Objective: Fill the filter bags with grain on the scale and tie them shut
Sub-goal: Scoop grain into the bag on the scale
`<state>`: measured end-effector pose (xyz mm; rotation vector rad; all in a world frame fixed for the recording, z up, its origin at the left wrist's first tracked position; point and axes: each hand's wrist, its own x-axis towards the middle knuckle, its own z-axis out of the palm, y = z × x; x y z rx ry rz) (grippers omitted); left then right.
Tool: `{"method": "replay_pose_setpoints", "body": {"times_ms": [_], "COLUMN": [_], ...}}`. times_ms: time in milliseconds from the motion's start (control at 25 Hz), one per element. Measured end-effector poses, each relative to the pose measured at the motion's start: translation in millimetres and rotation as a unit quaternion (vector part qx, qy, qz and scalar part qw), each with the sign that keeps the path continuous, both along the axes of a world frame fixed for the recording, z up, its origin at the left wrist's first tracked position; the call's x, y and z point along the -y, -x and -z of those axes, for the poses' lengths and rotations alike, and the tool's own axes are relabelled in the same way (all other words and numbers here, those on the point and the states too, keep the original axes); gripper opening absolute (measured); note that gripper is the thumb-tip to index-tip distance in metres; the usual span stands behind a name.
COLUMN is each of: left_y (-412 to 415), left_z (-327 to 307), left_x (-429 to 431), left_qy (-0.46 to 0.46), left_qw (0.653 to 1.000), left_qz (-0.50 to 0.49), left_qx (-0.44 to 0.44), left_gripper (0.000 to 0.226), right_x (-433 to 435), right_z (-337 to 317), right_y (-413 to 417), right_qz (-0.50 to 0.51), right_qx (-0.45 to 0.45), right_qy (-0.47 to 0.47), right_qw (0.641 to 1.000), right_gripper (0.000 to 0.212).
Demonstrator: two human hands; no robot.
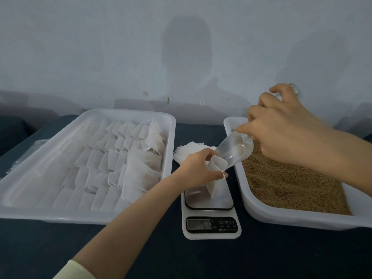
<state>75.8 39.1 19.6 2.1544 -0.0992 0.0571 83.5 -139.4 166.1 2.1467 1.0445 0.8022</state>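
Observation:
A white filter bag (215, 184) stands on the platform of a white digital scale (210, 216), its mouth held open. My left hand (196, 170) pinches the bag's rim between thumb and fingers. My right hand (281, 125) grips the handle of a clear plastic scoop (233, 151), tipped down with its lip at the bag's mouth. The scoop looks empty. Brown grain (285, 182) fills a white tray (281, 216) on the right.
A large white tray (84, 215) on the left holds several rows of filled filter bags (112, 158). A small pile of empty bags (189, 151) lies behind the scale. Everything rests on a dark table against a pale wall.

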Motion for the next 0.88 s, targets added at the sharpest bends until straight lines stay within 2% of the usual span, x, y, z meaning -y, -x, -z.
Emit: {"method": "replay_pose_setpoints", "body": {"times_ms": [120,320,400,520,600,720,880], "left_y": [-1,0,1,1,1,0,0], "left_z": [1,1,1,1,1,2,3], "left_x": [0,0,0,1,1,0,0], "left_qy": [0.002,0.011,0.014,0.005,-0.002,-0.003,0.001], "left_qw": [1.0,1.0,1.0,1.0,1.0,1.0,1.0], "left_qz": [-0.001,0.001,0.0,-0.004,-0.004,0.0,-0.002], "left_qx": [0.002,-0.008,-0.013,-0.014,-0.012,-0.013,-0.01], "left_gripper": [0.056,0.053,0.052,0.052,0.052,0.051,0.048], "right_x": [3,9,16,46,77,122,159], "right_z": [1,-2,-5,-12,-11,10,67], "right_y": [-1,2,2,-14,-32,-53,-60], "right_qz": [-0.016,0.025,0.004,-0.036,0.0,0.076,0.097], "right_qx": [-0.017,-0.052,-0.053,-0.03,-0.019,-0.042,-0.09], "right_qy": [-0.021,-0.031,-0.046,-0.158,-0.18,-0.172,-0.13], "right_qw": [1.0,0.998,0.998,0.986,0.983,0.981,0.983], "right_gripper": [0.037,0.038,0.034,0.039,0.037,0.036,0.057]}}
